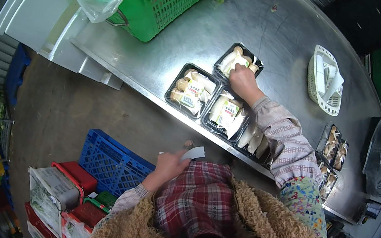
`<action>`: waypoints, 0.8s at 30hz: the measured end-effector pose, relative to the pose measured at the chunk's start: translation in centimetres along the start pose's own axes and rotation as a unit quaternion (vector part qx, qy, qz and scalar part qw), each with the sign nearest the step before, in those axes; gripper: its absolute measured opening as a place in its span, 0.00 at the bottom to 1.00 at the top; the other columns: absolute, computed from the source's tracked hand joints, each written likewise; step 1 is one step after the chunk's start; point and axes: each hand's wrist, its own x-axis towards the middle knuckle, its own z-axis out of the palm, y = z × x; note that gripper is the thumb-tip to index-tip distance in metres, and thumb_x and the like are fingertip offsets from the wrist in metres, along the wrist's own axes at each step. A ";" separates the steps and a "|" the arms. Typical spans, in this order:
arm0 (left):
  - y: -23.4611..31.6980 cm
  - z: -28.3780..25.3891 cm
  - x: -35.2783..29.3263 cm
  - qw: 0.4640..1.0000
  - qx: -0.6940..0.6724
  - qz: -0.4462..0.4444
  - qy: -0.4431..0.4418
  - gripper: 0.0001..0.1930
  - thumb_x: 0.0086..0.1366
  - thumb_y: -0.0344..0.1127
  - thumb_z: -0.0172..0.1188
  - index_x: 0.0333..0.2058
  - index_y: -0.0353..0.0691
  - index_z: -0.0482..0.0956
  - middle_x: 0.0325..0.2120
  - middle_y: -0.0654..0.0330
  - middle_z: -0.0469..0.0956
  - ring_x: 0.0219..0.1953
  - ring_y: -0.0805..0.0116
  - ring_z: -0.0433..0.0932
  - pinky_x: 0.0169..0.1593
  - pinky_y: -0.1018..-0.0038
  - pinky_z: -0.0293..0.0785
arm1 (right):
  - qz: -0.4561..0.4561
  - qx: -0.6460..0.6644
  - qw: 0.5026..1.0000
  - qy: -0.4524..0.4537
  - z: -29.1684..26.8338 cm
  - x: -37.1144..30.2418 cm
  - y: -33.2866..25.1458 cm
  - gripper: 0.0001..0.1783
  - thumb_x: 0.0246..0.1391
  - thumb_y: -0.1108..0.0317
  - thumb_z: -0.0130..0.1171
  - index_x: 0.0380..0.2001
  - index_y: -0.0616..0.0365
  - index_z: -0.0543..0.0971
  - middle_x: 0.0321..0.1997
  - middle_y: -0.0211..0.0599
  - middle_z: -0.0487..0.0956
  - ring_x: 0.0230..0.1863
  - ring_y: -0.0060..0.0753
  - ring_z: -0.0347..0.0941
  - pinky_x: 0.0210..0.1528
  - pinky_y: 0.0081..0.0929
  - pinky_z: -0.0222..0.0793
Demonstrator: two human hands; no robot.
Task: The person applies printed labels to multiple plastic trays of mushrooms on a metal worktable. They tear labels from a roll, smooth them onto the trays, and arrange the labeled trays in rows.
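Note:
My right hand (pixel 245 83) reaches over a black tray of king oyster mushrooms (pixel 232 59), its bent fingers closed at a white-and-green label (pixel 241 61) on top. Whether the label is fully stuck down is hidden by the fingers. Two more mushroom trays, one at the left (pixel 191 91) and one nearer the edge (pixel 225 113), carry similar labels. Beside them, partly under my right sleeve, lie mushrooms (pixel 252 140) with no label in sight. Low in front of my body, my left hand (pixel 169 166) is closed on a white paper sheet (pixel 194 153).
The steel table (pixel 281 39) holds a green crate (pixel 155 10) of leafy greens, a white basket (pixel 326 80) with white papers, and several mushroom packs (pixel 332 142) at the right. Blue (pixel 112 161) and red (pixel 76 176) crates stand on the floor at left.

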 end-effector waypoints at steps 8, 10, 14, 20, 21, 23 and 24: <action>0.3 -1.2 1.8 1.000 -0.008 0.018 -0.005 0.19 0.58 0.49 0.60 0.42 0.45 0.79 0.17 0.49 0.77 0.22 0.48 0.78 0.27 0.58 0.74 | 0.102 0.122 0.979 0.131 -2.3 -0.5 0.5 0.04 0.40 0.72 0.56 0.22 0.62 0.74 0.28 0.44 0.74 0.29 0.44 0.74 0.30 0.38 0.70; 1.3 -2.2 2.7 0.999 0.013 0.020 -0.044 0.19 0.58 0.50 0.60 0.43 0.44 0.79 0.17 0.49 0.76 0.21 0.49 0.78 0.27 0.59 0.73 | 0.233 0.223 0.931 0.173 -4.6 -2.2 1.0 0.05 0.43 0.71 0.55 0.23 0.62 0.74 0.28 0.43 0.74 0.30 0.45 0.74 0.31 0.39 0.69; 0.3 0.4 3.7 0.998 -0.023 0.050 0.009 0.16 0.55 0.44 0.64 0.38 0.41 0.81 0.09 0.53 0.70 0.12 0.55 0.72 0.20 0.61 0.69 | 0.265 0.423 0.842 0.206 -9.9 -9.1 -1.8 0.08 0.45 0.67 0.57 0.25 0.61 0.76 0.27 0.42 0.76 0.30 0.41 0.74 0.36 0.34 0.70; 6.6 1.6 5.6 0.991 -0.032 0.107 -0.072 0.18 0.56 0.43 0.63 0.41 0.38 0.81 0.10 0.51 0.70 0.14 0.55 0.73 0.22 0.64 0.68 | 0.588 0.444 0.671 0.085 -21.9 -35.5 3.0 0.09 0.52 0.71 0.53 0.33 0.66 0.78 0.24 0.34 0.77 0.22 0.23 0.77 0.22 0.19 0.72; 7.7 2.6 5.8 0.988 -0.036 0.127 -0.079 0.18 0.56 0.44 0.63 0.41 0.39 0.81 0.10 0.51 0.71 0.14 0.54 0.73 0.23 0.64 0.68 | 0.615 0.369 0.689 0.103 -24.0 -40.0 4.4 0.09 0.52 0.70 0.52 0.31 0.65 0.78 0.22 0.34 0.77 0.21 0.22 0.76 0.22 0.20 0.71; 9.9 4.2 5.8 0.981 -0.032 0.159 -0.108 0.18 0.56 0.44 0.63 0.41 0.39 0.80 0.11 0.50 0.72 0.15 0.53 0.74 0.23 0.64 0.69 | 0.648 0.170 0.734 0.110 -27.0 -47.1 6.4 0.08 0.49 0.69 0.54 0.25 0.64 0.77 0.19 0.41 0.78 0.19 0.28 0.75 0.26 0.30 0.71; 11.2 4.6 5.9 0.976 -0.023 0.173 -0.129 0.18 0.56 0.44 0.63 0.41 0.39 0.80 0.12 0.50 0.72 0.16 0.53 0.74 0.23 0.64 0.69 | 0.637 0.078 0.757 0.126 -27.2 -50.2 7.1 0.09 0.49 0.69 0.55 0.23 0.65 0.77 0.20 0.46 0.78 0.21 0.39 0.76 0.28 0.33 0.71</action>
